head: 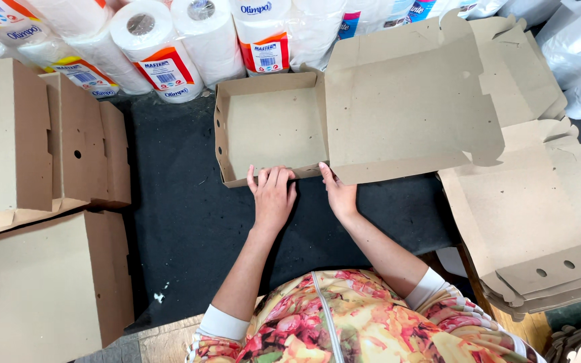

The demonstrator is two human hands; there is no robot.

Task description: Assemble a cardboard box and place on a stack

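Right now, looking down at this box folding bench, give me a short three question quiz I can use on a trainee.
1. True or false: both hands press on the near wall of the half-folded cardboard box.
2. Which side of the person holds the stack of unfolded flat blanks: A left, B right, C none?
3. What stands in a row behind the box?

Key
1. True: the left hand and the right hand rest on the front wall, the lid lying open to the right.
2. B.
3. Wrapped paper rolls; finished closed boxes are stacked at the left.
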